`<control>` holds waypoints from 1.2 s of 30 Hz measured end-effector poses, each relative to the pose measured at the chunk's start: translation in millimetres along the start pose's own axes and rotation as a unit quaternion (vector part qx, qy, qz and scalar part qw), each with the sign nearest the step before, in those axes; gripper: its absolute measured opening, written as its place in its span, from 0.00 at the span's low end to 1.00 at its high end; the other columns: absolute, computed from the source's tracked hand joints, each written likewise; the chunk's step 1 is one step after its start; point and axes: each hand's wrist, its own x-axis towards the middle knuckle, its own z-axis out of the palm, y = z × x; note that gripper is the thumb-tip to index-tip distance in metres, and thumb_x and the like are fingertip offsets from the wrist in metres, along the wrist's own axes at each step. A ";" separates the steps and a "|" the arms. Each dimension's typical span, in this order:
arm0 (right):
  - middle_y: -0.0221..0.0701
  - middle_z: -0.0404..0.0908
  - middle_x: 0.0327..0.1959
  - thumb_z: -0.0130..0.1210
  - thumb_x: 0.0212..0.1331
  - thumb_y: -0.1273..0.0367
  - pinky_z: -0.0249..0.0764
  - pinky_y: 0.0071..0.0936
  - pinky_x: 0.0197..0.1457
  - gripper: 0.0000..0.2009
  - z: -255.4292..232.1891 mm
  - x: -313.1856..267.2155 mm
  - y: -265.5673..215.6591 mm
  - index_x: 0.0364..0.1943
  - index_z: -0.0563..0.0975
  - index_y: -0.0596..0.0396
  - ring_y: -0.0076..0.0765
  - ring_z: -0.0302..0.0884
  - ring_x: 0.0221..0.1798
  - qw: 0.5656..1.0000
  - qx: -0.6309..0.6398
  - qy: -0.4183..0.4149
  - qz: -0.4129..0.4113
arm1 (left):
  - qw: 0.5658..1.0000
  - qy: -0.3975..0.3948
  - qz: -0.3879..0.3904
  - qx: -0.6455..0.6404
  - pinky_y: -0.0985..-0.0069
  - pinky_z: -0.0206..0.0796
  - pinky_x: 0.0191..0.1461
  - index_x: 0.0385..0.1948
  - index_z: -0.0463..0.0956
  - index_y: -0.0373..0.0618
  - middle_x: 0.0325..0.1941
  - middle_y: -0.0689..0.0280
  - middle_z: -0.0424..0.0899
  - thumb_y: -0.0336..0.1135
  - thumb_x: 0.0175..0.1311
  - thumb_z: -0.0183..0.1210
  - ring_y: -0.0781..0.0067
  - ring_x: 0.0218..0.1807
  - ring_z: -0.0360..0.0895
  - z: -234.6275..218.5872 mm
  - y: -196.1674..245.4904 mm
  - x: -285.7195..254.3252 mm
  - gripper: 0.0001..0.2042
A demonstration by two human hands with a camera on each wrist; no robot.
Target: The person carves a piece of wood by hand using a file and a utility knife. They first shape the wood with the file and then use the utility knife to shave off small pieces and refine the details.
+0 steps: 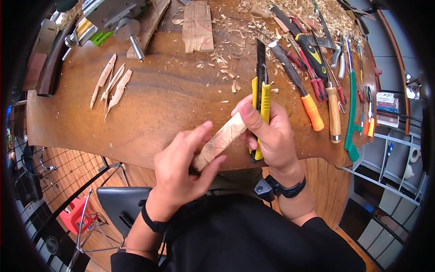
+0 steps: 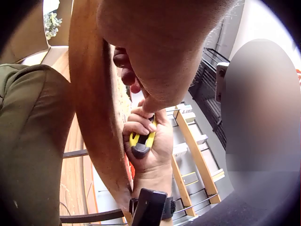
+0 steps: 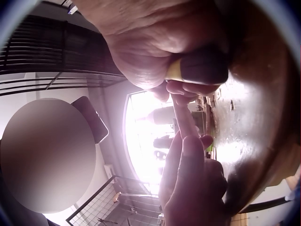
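Woodworking workshop: shavings [image 1: 342, 20] strewn along far edge of workbench [image 1: 181, 90], chisels [image 1: 312, 113] near right edge, metal vise [image 1: 108, 16] near far left corner, carved wood pieces [image 1: 120, 93].

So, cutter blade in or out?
Out: in the head view, the dark blade extends past the front of the yellow cutter in the right hand.

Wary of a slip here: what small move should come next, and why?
Probably close the left hand snugly round the near end of the wood piece: its thumb and forefinger stand apart there, while the right hand pinches the far end and also holds the utility knife, blade out. That would likely free the right hand for the knife alone.
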 end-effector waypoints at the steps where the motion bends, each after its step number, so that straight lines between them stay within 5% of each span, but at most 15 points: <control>1: 0.25 0.78 0.25 0.62 0.71 0.54 0.60 0.13 0.22 0.17 0.2 0.5 0.9 0.42 0.80 0.56 0.11 0.66 0.20 1.000 0.008 -0.002 -0.011 | 0.998 0.013 0.053 0.035 0.72 0.76 0.33 0.61 0.75 0.37 0.39 0.57 0.86 0.27 0.57 0.72 0.66 0.30 0.83 3.0 -8.3 -1.8 0.28; 3: 0.26 0.79 0.26 0.61 0.72 0.55 0.60 0.13 0.22 0.17 1.2 0.2 -0.2 0.44 0.80 0.57 0.11 0.66 0.19 1.000 0.011 -0.003 -0.014 | 0.992 0.029 0.096 0.072 0.69 0.78 0.36 0.57 0.78 0.34 0.41 0.53 0.86 0.26 0.56 0.71 0.58 0.35 0.87 5.5 -10.9 -3.4 0.24; 11: 0.30 0.82 0.32 0.53 0.74 0.46 0.61 0.13 0.26 0.31 -4.7 -10.5 3.1 0.62 0.74 0.62 0.12 0.66 0.23 0.997 0.000 0.005 -0.073 | 0.989 0.053 0.092 0.100 0.71 0.75 0.32 0.58 0.78 0.33 0.38 0.56 0.86 0.26 0.61 0.67 0.62 0.31 0.85 10.5 -11.5 -4.6 0.22; 18: 0.27 0.82 0.35 0.65 0.67 0.54 0.74 0.22 0.45 0.26 -10.4 -44.3 2.0 0.57 0.74 0.61 0.23 0.78 0.38 0.962 -0.249 0.095 -0.065 | 0.982 0.085 0.112 0.129 0.73 0.72 0.27 0.57 0.79 0.32 0.32 0.59 0.86 0.26 0.59 0.71 0.67 0.25 0.81 15.9 -17.3 -5.9 0.23; 22: 0.36 0.85 0.34 0.67 0.66 0.56 0.79 0.30 0.42 0.22 -1.2 -55.0 -6.5 0.52 0.76 0.61 0.33 0.86 0.37 0.941 -0.326 0.072 -0.058 | 0.982 0.084 0.117 0.124 0.74 0.72 0.28 0.55 0.80 0.33 0.31 0.58 0.86 0.24 0.55 0.73 0.67 0.25 0.82 11.5 -14.1 -6.8 0.23; 23: 0.43 0.85 0.35 0.67 0.66 0.57 0.80 0.35 0.40 0.22 2.3 -55.5 -11.0 0.50 0.77 0.62 0.45 0.89 0.36 0.927 -0.364 0.063 -0.068 | 0.983 0.095 0.102 0.118 0.74 0.72 0.28 0.55 0.81 0.33 0.30 0.58 0.86 0.23 0.55 0.73 0.67 0.25 0.82 10.4 -13.9 -8.1 0.23; 26: 0.45 0.85 0.34 0.67 0.66 0.58 0.80 0.38 0.38 0.21 7.8 -52.6 -4.0 0.50 0.77 0.62 0.53 0.87 0.35 0.915 -0.379 0.049 -0.126 | 0.977 0.117 0.106 0.141 0.74 0.73 0.28 0.53 0.81 0.32 0.30 0.57 0.87 0.24 0.54 0.74 0.66 0.25 0.83 11.4 -13.0 -7.7 0.22; 36: 0.48 0.84 0.33 0.63 0.68 0.60 0.79 0.46 0.35 0.19 14.7 -52.4 6.9 0.48 0.77 0.63 0.59 0.84 0.34 0.924 -0.354 0.025 -0.138 | 0.962 0.051 0.091 0.254 0.75 0.65 0.24 0.41 0.80 0.35 0.28 0.61 0.83 0.31 0.60 0.72 0.68 0.21 0.73 -10.8 11.2 -10.2 0.13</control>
